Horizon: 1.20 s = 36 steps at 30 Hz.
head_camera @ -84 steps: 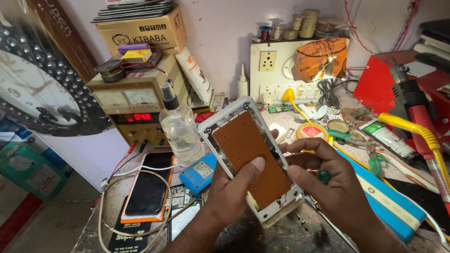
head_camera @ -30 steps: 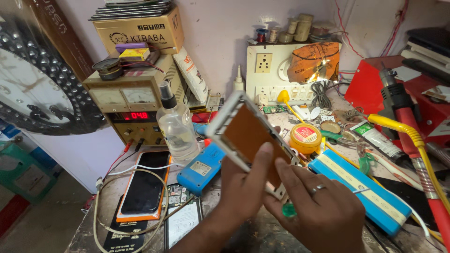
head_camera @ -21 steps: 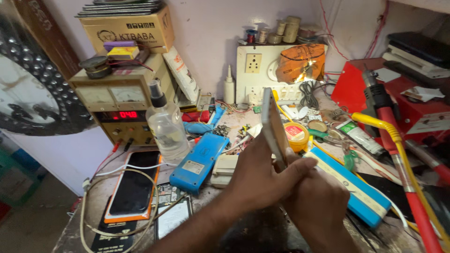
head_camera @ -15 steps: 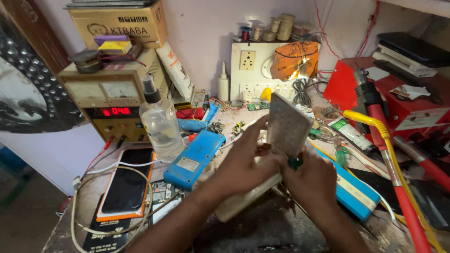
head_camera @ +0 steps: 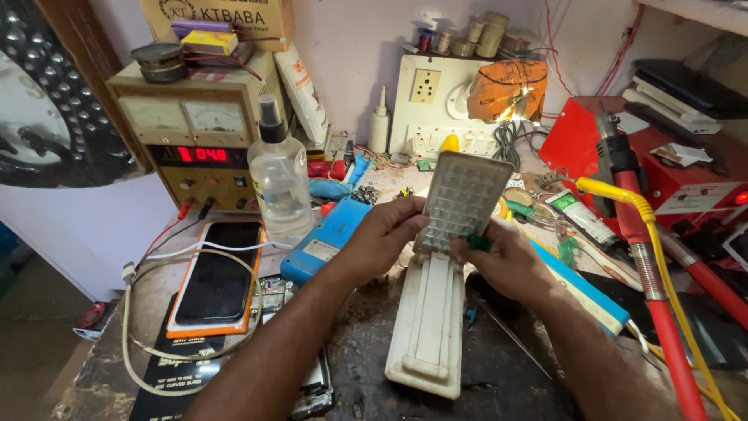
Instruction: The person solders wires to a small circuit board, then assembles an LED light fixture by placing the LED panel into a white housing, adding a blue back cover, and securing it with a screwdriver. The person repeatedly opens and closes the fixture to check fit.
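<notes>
Gripping a white rechargeable LED lamp (head_camera: 448,273) from both sides, left hand (head_camera: 382,238) and right hand (head_camera: 502,261) clamp its raised LED panel; the lamp's handle end rests on the dark counter (head_camera: 366,366). Blue device (head_camera: 327,238) lies just left; spray bottle (head_camera: 279,175) stands behind it.

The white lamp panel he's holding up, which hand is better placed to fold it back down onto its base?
Probably the left hand: its fingers wrap the edge of the raised LED panel. The right hand sits lower, near the hinge above the white base.
</notes>
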Each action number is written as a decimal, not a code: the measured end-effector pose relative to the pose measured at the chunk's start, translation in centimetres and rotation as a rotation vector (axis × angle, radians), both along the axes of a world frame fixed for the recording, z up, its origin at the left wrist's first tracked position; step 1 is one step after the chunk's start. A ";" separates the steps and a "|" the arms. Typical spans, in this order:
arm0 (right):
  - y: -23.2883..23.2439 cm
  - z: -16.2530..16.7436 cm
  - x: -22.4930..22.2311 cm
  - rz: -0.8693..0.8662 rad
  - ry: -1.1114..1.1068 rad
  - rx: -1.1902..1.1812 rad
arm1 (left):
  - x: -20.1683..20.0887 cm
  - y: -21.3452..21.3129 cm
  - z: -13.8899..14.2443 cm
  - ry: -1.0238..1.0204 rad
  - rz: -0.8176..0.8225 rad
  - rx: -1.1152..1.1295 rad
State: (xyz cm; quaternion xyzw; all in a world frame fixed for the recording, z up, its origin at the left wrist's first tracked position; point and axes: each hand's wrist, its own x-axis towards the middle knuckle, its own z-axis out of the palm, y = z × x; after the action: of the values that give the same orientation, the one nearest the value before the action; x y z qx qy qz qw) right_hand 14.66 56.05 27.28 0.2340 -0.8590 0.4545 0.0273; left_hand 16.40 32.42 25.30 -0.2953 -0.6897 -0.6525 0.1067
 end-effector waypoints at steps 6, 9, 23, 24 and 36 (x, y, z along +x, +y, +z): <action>0.1 0.7 -1.6 0.122 -0.225 -0.035 | -0.6 0.1 -0.6 -0.123 -0.089 0.050; 0.0 1.0 -2.1 0.184 -0.254 -0.084 | -0.7 0.3 -0.9 -0.168 -0.115 0.118; -0.5 2.0 -2.3 0.077 -0.286 -0.186 | -1.9 0.5 -1.5 -0.169 -0.024 0.142; -0.4 2.0 -2.2 0.071 -0.279 -0.186 | -1.8 0.5 -1.5 -0.174 -0.026 0.150; 0.2 2.4 -2.4 0.097 -0.277 -0.259 | -2.0 0.4 -1.3 -0.217 -0.089 0.189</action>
State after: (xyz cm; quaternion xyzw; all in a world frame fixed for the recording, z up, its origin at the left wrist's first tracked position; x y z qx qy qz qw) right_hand 12.25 56.21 29.70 0.2048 -0.7767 0.5899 -0.0831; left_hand 14.37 32.78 24.02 -0.2416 -0.6189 -0.7468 0.0298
